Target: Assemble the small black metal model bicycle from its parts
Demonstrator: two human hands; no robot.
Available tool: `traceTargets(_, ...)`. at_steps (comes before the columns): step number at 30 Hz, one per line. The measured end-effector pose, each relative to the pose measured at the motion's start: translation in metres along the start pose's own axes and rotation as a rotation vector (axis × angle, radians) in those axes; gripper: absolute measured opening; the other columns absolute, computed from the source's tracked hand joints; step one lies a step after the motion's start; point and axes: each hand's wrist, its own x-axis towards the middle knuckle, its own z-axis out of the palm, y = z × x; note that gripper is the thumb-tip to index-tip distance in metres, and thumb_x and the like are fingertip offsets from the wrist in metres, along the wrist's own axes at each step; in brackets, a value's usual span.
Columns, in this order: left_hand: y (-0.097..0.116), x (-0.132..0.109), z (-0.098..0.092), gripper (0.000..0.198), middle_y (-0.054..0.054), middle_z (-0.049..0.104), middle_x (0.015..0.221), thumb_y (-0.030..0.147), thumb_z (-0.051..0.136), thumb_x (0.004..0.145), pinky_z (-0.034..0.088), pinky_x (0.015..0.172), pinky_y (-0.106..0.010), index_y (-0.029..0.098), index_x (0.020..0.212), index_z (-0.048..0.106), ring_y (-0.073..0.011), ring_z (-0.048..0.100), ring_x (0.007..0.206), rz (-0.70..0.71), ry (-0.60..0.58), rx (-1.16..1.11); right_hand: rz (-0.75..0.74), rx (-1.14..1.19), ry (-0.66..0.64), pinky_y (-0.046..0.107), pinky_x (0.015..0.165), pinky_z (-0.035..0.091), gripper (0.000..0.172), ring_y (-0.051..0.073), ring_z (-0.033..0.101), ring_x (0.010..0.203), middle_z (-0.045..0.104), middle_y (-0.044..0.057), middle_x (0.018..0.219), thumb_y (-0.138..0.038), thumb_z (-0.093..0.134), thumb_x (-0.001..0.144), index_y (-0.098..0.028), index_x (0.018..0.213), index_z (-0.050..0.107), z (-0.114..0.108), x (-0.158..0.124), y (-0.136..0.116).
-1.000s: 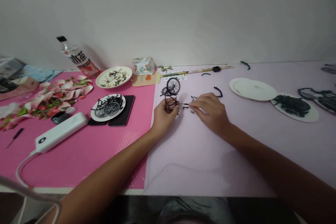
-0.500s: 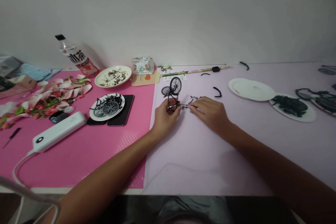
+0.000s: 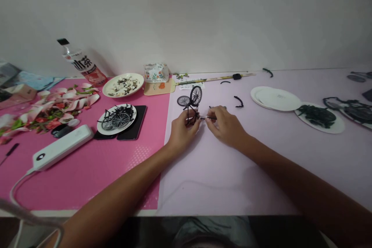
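Note:
A black miniature bicycle is held at its frame, its two spoked wheels raised, by my left hand, whose fingers are closed round it. My right hand pinches a thin small screwdriver, dark-handled with a shiny shaft. Its tip points left and reaches the bicycle's lower right side, close to my left fingertips. What exactly the tip touches is too small to tell. Behind my right fingers lie small dark parts, partly hidden. A curved black piece rests on the table to their right.
Left on the pink mat are a plate of black bicycle parts on phones, a white power bank, a bowl, petals and a bottle. White plates and dark green pieces lie right.
My right hand has shifted slightly left and turned, with its fingers now closer to the bicycle. The upper wheel has tilted a little to the right. The whole view has moved slightly.

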Motion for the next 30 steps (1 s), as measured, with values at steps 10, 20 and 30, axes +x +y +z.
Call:
traceTargets(10,-0.002,-0.001,0.001,0.025,-0.012,0.079,0.119,0.021,0.074,0.090,0.065,0.100,-0.034,0.016,0.114,0.068,-0.0196,0.080,0.105,0.003,-0.020,-0.009,0.058,-0.040,-0.090,0.031,0.061,0.039,0.037,0.020,0.059,0.072,0.065,0.006,0.083,-0.042,0.045,0.111,-0.023,0.081,0.055,-0.004,0.003,0.006)
traceTargets(20,-0.019,0.008,-0.002,0.027,-0.012,0.079,0.115,0.027,0.077,0.089,0.065,0.094,-0.033,0.017,0.113,0.070,-0.0217,0.080,0.105,-0.038,0.074,-0.059,0.006,0.029,-0.158,0.050,0.100,0.049,0.022,0.031,0.060,0.109,0.076,0.010,0.102,-0.041,0.065,0.102,-0.024,0.098,0.078,-0.020,0.016,0.042)
traceTargets(30,-0.012,0.006,-0.002,0.024,-0.010,0.078,0.112,0.027,0.076,0.088,0.064,0.088,-0.030,0.018,0.109,0.069,-0.0199,0.079,0.099,-0.054,0.036,-0.041,0.416,-0.692,-0.453,0.053,0.101,0.046,0.062,0.043,0.054,0.132,0.062,0.021,0.149,-0.023,0.060,0.089,-0.020,0.151,0.060,-0.092,0.009,0.127)
